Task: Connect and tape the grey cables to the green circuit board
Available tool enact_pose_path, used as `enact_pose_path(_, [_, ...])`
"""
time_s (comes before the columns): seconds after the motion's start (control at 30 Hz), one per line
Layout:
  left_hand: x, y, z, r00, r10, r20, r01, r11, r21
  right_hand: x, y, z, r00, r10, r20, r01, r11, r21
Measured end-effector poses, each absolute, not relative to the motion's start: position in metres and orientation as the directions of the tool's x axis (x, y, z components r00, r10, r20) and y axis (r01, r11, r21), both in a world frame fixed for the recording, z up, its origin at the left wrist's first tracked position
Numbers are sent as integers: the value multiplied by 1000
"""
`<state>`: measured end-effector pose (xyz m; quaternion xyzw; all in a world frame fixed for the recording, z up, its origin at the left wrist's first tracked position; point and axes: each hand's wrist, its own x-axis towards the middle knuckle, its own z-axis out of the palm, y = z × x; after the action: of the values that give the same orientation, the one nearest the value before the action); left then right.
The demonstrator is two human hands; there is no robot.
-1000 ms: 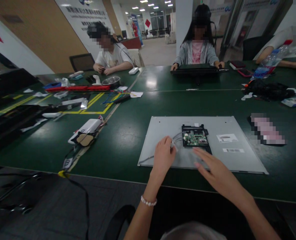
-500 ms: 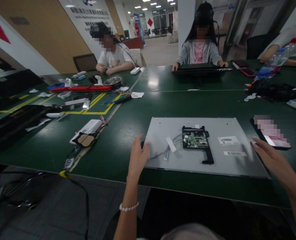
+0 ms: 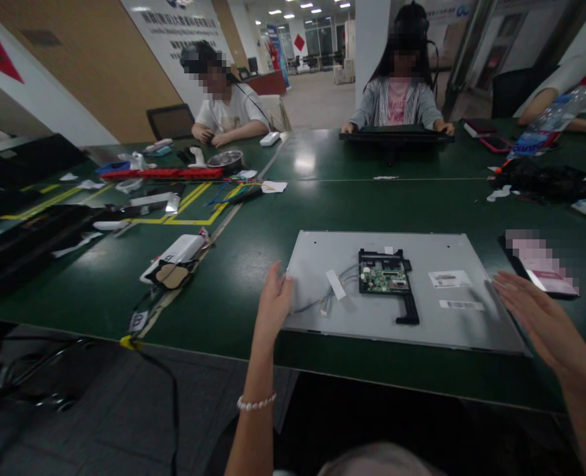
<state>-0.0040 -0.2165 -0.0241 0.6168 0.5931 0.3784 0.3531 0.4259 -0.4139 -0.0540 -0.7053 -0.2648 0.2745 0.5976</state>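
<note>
A flat grey display panel (image 3: 317,271) lies back side up on the green table. A green circuit board (image 3: 384,279) in a black plastic bracket (image 3: 407,307) sits near its middle, with thin grey cables (image 3: 317,304) running left under a strip of white tape (image 3: 335,285). My left hand (image 3: 273,301) rests at the panel's left edge, fingers stretched and thumb apart. At the right edge is my right hand (image 3: 535,317), open, its fingers straight and its palm turned toward the panel. Whether either palm touches the edge is hard to tell.
A phone (image 3: 540,264) lies right of the panel. To the left is a white battery-like pack (image 3: 176,261) with cables. Beyond are a red strip (image 3: 164,173), loose wires and a bottle (image 3: 550,122). A co-worker opposite holds a black monitor (image 3: 396,135).
The panel has shifted very slightly to the left between my hands. My right hand has moved a little left with its fingers straighter, and my left fingers have straightened slightly.
</note>
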Motion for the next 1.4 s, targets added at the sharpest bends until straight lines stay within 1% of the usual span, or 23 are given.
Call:
enact_pose_path(0.1, [-1, -220, -21, 10, 981, 194, 583, -163, 796, 420, -412, -53, 654, 742, -145, -86, -118, -989])
enact_pose_path(0.2, [18, -240, -11, 44, 932, 360, 669, -295, 683, 415, -408, -57, 643, 751, -152, -85, -127, -988])
enact_pose_path(0.27, [40, -261, -4, 113, 906, 408, 671, -373, 641, 410, -404, -60, 648, 750, -130, -47, -131, -990])
enact_pose_path(0.33, [66, -284, 1, 222, 877, 426, 654, -458, 602, 402, -400, -60, 653, 750, -104, -18, -122, -992])
enact_pose_path(0.43, [108, -317, 2, 429, 810, 401, 619, -587, 522, 386, -394, -55, 647, 758, -79, -29, -79, -996])
enact_pose_path(0.53, [144, -342, -2, 622, 713, 324, 563, -695, 448, 368, -388, -47, 639, 765, -78, -60, -52, -997])
enact_pose_path(0.6, [163, -352, -7, 694, 664, 278, 536, -735, 415, 357, -385, -43, 624, 778, -75, -80, -31, -996])
enact_pose_path(0.77, [184, -363, -19, 735, 640, 223, 547, -754, 363, 334, -377, -44, 559, 829, -19, -75, 28, -997])
enact_pose_path(0.97, [175, -355, -25, 717, 675, 173, 602, -725, 335, 306, -361, -42, 469, 883, 22, 15, 17, -1000])
enact_pose_path(1.13, [163, -348, -24, 671, 729, 137, 662, -672, 331, 285, -347, -46, 401, 916, 28, 99, -13, -995])
enact_pose_path(1.3, [150, -343, -26, 643, 757, 115, 693, -639, 333, 280, -336, -58, 323, 941, 99, 213, 29, -977])
enact_pose_path(1.4, [145, -339, -28, 630, 769, 112, 702, -625, 342, 283, -327, -61, 261, 958, 117, 252, 49, -967])
